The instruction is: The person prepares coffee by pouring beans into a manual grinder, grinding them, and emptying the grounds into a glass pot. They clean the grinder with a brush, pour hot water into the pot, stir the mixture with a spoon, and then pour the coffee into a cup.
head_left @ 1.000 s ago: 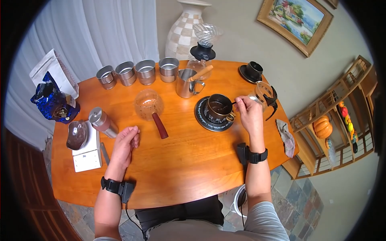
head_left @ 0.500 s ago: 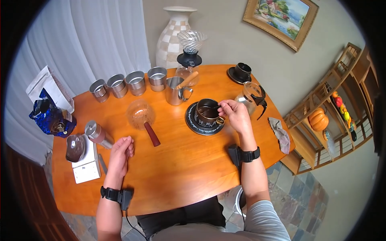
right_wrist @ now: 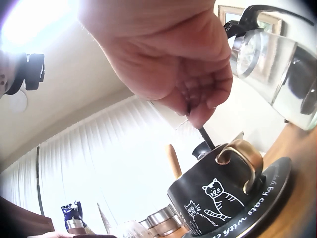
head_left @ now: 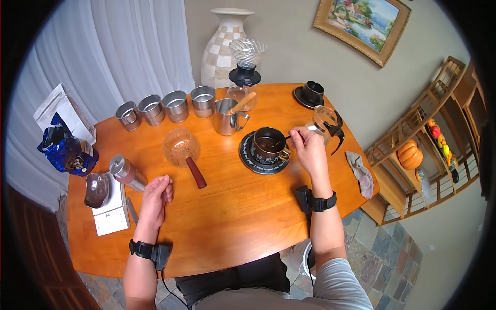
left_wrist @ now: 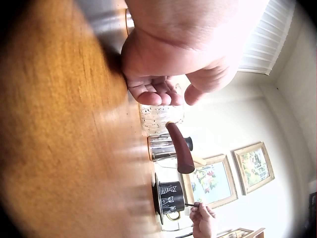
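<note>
Cup (head_left: 262,153) on saucer (head_left: 249,159), right of ctr on tbl (head_left: 232,222), stick (head_left: 288,137) in cup. Pan (head_left: 180,150) left of it; jug (head_left: 224,123) farther back, btwn pan & cup. Tins (head_left: 175,107) in row, far left. Bowl (head_left: 97,191) on scale (head_left: 112,218), near left; bags (head_left: 64,150) beyond. Carafe (head_left: 325,120) right of cup.

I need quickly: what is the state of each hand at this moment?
Left hand: open, fingers loosely curled, holding nothing.
Right hand: closed, pinching a thin black handle that reaches into the black cup.
</note>
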### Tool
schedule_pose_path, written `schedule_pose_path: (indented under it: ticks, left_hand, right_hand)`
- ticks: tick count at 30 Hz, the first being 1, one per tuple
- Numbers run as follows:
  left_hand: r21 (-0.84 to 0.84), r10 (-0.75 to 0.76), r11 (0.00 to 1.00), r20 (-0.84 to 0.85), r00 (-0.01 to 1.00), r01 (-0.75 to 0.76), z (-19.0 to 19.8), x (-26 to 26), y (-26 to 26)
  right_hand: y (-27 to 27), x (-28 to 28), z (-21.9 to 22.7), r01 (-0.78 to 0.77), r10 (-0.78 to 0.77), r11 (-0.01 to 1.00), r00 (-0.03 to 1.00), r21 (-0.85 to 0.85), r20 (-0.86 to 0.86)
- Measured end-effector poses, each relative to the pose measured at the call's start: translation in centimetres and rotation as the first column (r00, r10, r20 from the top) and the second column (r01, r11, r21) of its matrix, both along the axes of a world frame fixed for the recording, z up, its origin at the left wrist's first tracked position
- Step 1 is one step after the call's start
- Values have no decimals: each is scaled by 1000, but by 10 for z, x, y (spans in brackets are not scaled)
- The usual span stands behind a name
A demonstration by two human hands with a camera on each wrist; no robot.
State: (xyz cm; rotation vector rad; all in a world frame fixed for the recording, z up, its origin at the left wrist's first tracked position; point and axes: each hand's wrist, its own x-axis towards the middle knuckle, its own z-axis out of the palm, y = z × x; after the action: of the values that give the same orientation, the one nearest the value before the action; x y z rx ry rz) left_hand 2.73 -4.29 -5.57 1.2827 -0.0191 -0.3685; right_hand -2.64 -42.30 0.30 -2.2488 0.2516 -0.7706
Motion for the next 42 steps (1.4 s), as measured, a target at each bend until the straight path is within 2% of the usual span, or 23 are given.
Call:
schedule_pose_path:
  ticks: [5,7,8,10,13,19,20,22,23,25,29,31,32,34,38,40,42]
  left_hand:
    - [-3,-10,1000,0,1000,10,1,-1,0]
    - [11,8,1000,-6,1000,-8,4,-3,-2]
    - [12,5,1000,-7,1000,-5,4,-2,-2]
    - [22,10,1000,-4,1000,-10,3,-2,-1]
    - [7,4,1000,-2,1000,-4,3,-2,-1]
    - [14,4,1000,0,1000,-4,6,-3,-2]
    - [14,5,1000,-1,1000,-5,6,-4,-2]
    - [4,1,1000,4,1000,-1,5,-3,-2]
    - [4,5,1000,3,1000,-5,5,-3,-1]
    - [9,-4,1000,13,1000,4,4,-3,-1]
    - [-8,-7,1000,0,1000,7,4,-2,-1]
    - [4,-2,1000,1,1000,2,3,-2,-1]
    - [4,-3,1000,1,1000,3,3,-2,-2]
    - [8,4,1000,-4,1000,-3,3,-2,-1]
    - [8,11,1000,-8,1000,-11,4,-3,-1]
    - [4,6,1000,-7,1000,-6,5,-3,-1]
    - [3,-2,1000,-7,1000,2,3,-2,0]
  right_hand:
    - [2,1,-1,29,-30,993,1000,-116,1]
    - [3,1,-3,-60,60,995,998,-85,-12]
    - [2,1,-3,-57,57,995,998,-84,-12]
    - [1,2,-4,-189,189,982,981,4,-48]
    - [1,0,-2,-259,266,962,960,85,-89]
    - [4,1,-1,-282,292,948,955,146,-51]
    - [4,2,-3,-283,293,948,955,146,-51]
    - [2,4,-5,-177,178,983,984,-39,24]
    - [2,4,-4,-182,183,983,983,-39,23]
    - [2,1,0,-45,49,992,998,-114,30]
    - [7,-1,5,-60,59,998,998,-20,-22]
    - [8,2,0,-130,130,988,992,85,1]
    - [6,3,-3,-129,130,988,992,85,0]
    - [3,4,-5,-45,49,996,998,-78,48]
    - [3,2,0,-6,7,998,1000,-63,3]
    - [5,2,-1,-110,111,989,994,102,-8]
    - [5,5,-7,-124,123,991,992,57,21]
